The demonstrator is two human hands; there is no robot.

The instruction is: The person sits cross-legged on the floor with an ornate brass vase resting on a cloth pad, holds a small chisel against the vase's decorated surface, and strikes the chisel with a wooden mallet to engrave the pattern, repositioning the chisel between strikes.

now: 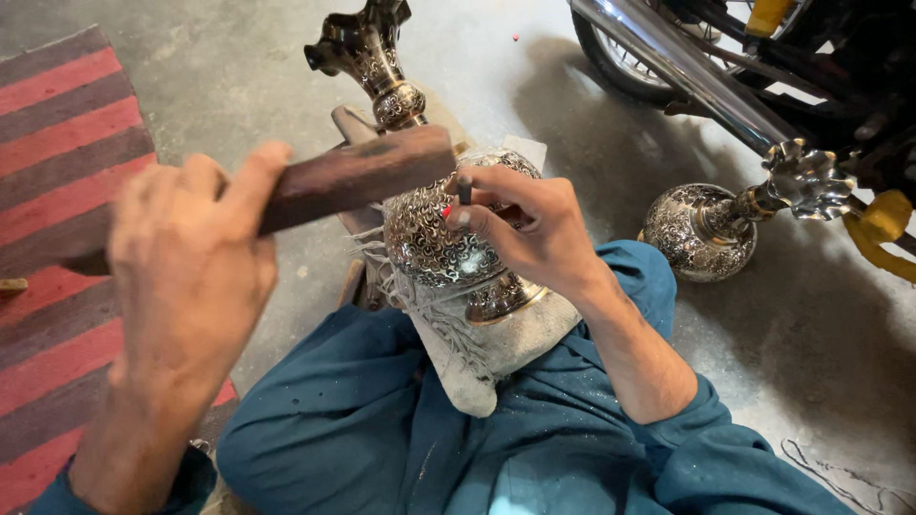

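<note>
My left hand [186, 267] grips a dark wooden block [358, 176] like a mallet, raised just above and left of a small metal punch [465, 187]. My right hand [534, 234] pinches the punch upright, with its tip on the belly of an engraved silver-and-dark metal vase [429, 238]. The vase lies on a frayed grey cloth [477, 358] across my lap. Its flared neck [367, 52] points away from me. I sit on the floor in teal clothing [401, 429].
A second engraved vase [701, 229] lies on the concrete floor at the right, its scalloped mouth [809, 176] near a motorcycle's chrome exhaust [687, 67] and wheel. A red and brown striped rug [57, 191] covers the left side. A small wooden support [348, 124] sits under the vase.
</note>
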